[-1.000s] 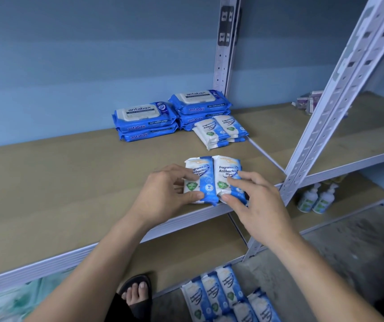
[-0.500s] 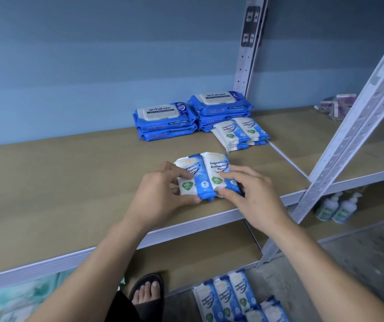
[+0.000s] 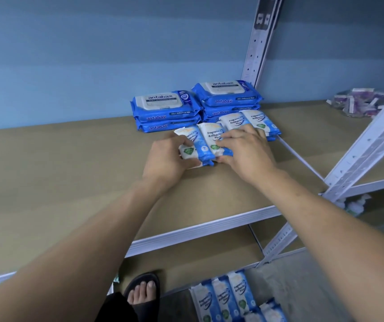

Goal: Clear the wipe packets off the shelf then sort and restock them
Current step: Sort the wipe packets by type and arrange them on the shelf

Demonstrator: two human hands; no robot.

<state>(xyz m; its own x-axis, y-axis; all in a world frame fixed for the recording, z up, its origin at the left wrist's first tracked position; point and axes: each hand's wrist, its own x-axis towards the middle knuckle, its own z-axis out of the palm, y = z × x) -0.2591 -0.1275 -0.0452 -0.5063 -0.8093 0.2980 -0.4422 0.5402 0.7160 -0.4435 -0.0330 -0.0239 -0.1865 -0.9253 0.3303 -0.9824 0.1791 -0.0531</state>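
Two small white-and-blue wipe packets [image 3: 203, 141] lie side by side on the brown shelf board [image 3: 70, 173]. My left hand [image 3: 166, 160] grips their left side. Fingers of my right hand [image 3: 244, 152] curl over their right side. Just behind them sits a small stack of the same white-and-blue packets [image 3: 251, 122]. Two stacks of big blue antabax packs [image 3: 165, 109] stand against the blue wall, side by side.
More small wipe packets [image 3: 230, 298] lie on the floor below. A grey upright post [image 3: 358, 159] slants at the right, another [image 3: 260, 40] stands at the back. Purple packets [image 3: 360, 102] sit on the right shelf. My sandalled foot [image 3: 143, 291] shows beneath the shelf edge.
Both hands have slid the two small packets away from the shelf's front edge, back towards the stack of like packets and the blue packs.
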